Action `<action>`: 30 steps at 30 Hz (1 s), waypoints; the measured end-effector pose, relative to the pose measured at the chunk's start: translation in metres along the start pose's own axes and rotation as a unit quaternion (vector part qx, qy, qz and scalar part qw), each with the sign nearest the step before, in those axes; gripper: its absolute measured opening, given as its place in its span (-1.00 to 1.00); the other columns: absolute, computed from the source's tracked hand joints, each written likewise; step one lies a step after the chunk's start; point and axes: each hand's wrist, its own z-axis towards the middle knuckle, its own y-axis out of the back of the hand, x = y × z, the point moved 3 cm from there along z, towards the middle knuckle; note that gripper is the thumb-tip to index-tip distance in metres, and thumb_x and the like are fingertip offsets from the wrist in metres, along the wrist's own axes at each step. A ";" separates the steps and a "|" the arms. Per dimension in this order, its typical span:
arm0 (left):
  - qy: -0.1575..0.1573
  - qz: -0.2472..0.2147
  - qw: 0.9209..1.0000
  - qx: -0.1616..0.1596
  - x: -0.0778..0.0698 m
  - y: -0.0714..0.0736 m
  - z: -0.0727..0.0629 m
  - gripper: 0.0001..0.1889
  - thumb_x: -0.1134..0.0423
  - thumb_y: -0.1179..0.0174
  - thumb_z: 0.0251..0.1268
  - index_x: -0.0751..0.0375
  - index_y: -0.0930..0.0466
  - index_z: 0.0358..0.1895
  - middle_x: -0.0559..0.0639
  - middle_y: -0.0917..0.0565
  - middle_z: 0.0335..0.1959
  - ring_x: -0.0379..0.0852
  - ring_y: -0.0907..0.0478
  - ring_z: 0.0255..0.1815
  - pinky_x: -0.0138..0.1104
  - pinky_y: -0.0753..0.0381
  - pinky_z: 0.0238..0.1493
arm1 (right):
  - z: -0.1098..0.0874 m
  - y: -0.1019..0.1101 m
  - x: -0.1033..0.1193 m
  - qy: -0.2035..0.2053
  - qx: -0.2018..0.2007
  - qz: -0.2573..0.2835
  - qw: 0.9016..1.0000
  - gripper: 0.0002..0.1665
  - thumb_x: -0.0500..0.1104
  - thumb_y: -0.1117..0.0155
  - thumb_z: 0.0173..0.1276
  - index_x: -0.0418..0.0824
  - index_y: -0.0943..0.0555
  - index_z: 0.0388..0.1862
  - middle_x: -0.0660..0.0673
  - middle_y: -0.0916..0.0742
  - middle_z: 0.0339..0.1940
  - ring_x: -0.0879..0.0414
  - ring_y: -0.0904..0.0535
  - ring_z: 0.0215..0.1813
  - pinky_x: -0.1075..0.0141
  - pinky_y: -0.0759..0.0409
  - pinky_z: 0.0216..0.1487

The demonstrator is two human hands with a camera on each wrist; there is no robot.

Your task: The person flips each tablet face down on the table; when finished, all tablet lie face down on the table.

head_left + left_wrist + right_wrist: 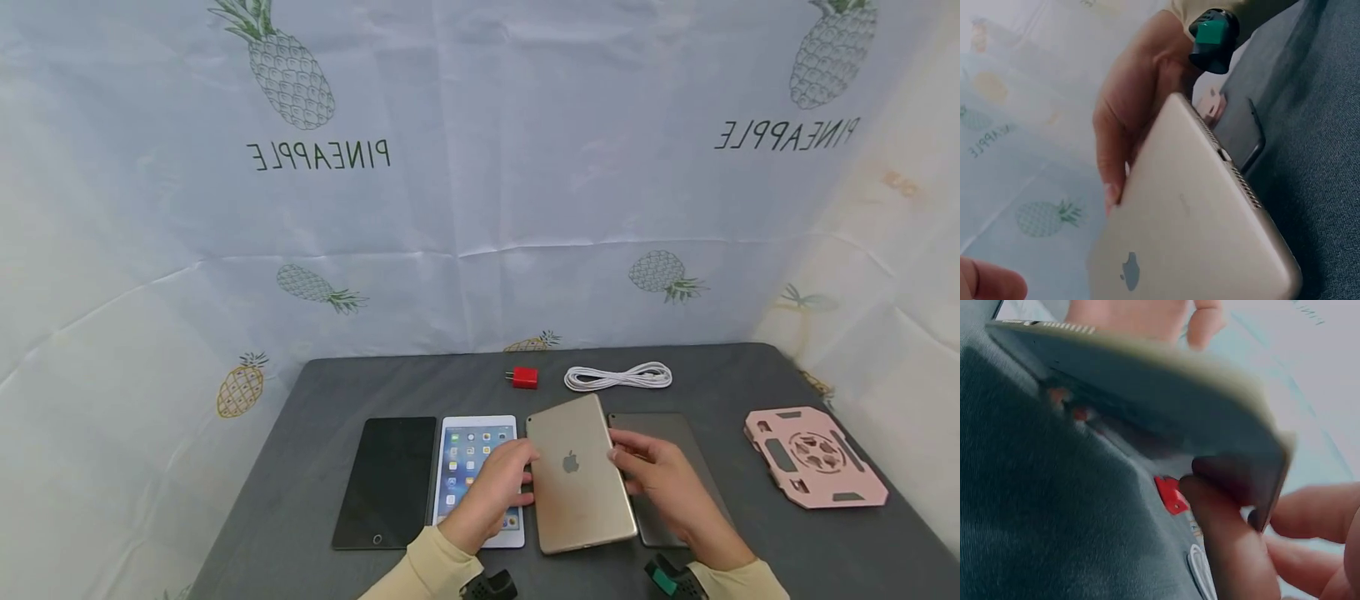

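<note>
Both hands hold a gold tablet (pixel 577 500), its back with the apple logo facing up and its screen turned down. My left hand (pixel 495 485) is at the tablet's left edge, with fingertips (pixel 1057 395) showing beneath it in the right wrist view. On the opposite edge, my right hand (pixel 663 479) pinches the tablet near a corner. The tablet is tilted and raised off the table. Left of it lie a white tablet (pixel 465 467) with a lit screen and a black tablet (pixel 390 475). A dark grey tablet (pixel 701 467) lies under my right hand, partly covered.
Behind the tablets lie a red charger plug (pixel 525 378) and a coiled white cable (pixel 619 377). A pink case (pixel 813 454) with a round ring part sits at the right side of the grey table (pixel 300 467). Pineapple-print cloth (pixel 495 167) hangs behind.
</note>
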 end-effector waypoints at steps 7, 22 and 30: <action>-0.022 0.014 1.000 -0.004 -0.003 -0.005 0.000 -0.32 0.09 -0.06 0.50 0.40 -0.38 0.57 0.39 -0.32 0.64 0.35 -0.50 0.39 0.20 -0.69 0.29 | -0.002 0.006 0.000 -0.018 -0.073 -0.134 0.988 -0.48 -0.24 -0.33 0.56 -0.46 -0.60 0.41 -0.32 -0.82 0.09 0.10 -0.78 -0.08 0.23 -0.83 -0.20; -0.038 0.031 0.999 0.020 -0.002 -0.005 -0.003 -0.27 0.07 -0.06 0.52 0.48 -0.30 0.60 0.44 -0.25 0.68 0.44 -0.32 0.63 0.24 -0.59 0.42 | -0.001 -0.003 -0.005 0.010 -0.124 -0.307 0.944 -0.61 -0.17 -0.45 0.43 -0.37 -0.79 0.13 -0.15 -0.87 -0.22 0.16 -0.70 -0.31 0.27 -0.60 -0.35; -0.046 0.055 0.997 0.027 -0.005 -0.004 -0.005 -0.25 0.02 -0.07 0.54 0.47 -0.29 0.60 0.42 -0.27 0.66 0.49 -0.15 0.70 0.38 -0.23 0.63 | -0.005 -0.017 0.007 0.019 -0.113 -0.341 0.933 -0.54 -0.09 -0.47 0.45 -0.40 -0.78 0.16 -0.25 -0.88 -0.09 -0.08 -0.82 -0.10 0.11 -0.75 -0.23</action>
